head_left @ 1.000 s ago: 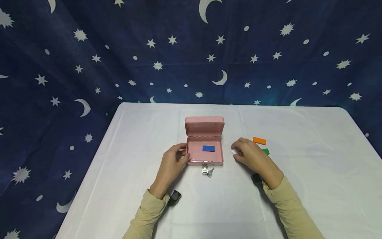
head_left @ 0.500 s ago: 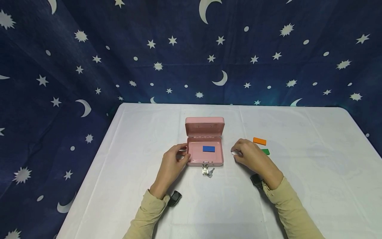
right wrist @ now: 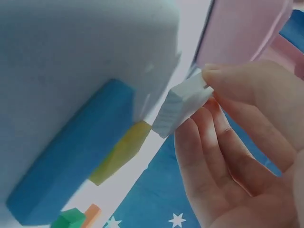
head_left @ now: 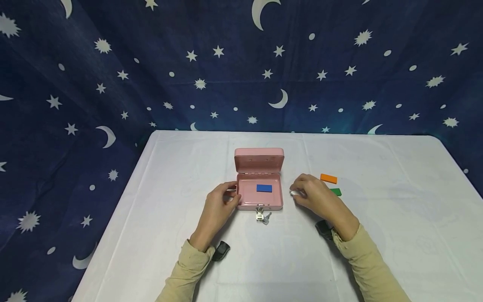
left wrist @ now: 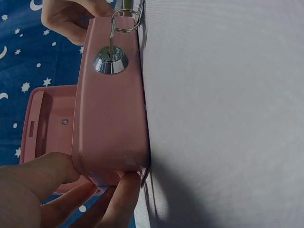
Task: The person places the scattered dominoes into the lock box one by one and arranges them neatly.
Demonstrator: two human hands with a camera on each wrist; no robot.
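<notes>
A dark blue curtain [head_left: 226, 63] patterned with moons and stars hangs behind a tabletop [head_left: 256, 264] under white cloth, on which a pink box [head_left: 247, 207] stands, its lid [head_left: 258, 160] raised at twelve o'clock and a lock [head_left: 259, 216] with a key at six. At the box's nine o'clock, the left hand [head_left: 216, 205] holds its side wall, thumb by the rim; at three o'clock, just beside the box, the right hand [head_left: 317, 195] pinches a white block [head_left: 293, 193] between thumb and fingers. The block looks like wood: probably light, stiff and hard to break, best taken across its long sides. The box seems rigid, perhaps metal and rather slick, so its wall offers the surest hold. A blue block [head_left: 264, 188] lies inside; an orange block [head_left: 328, 178] and a partly covered green block [head_left: 336, 192] lie around three o'clock. A second blue block [right wrist: 71, 152] and a yellow block [right wrist: 121, 154] show only from the right wrist. Whether the white block touches the cloth cannot be told.
</notes>
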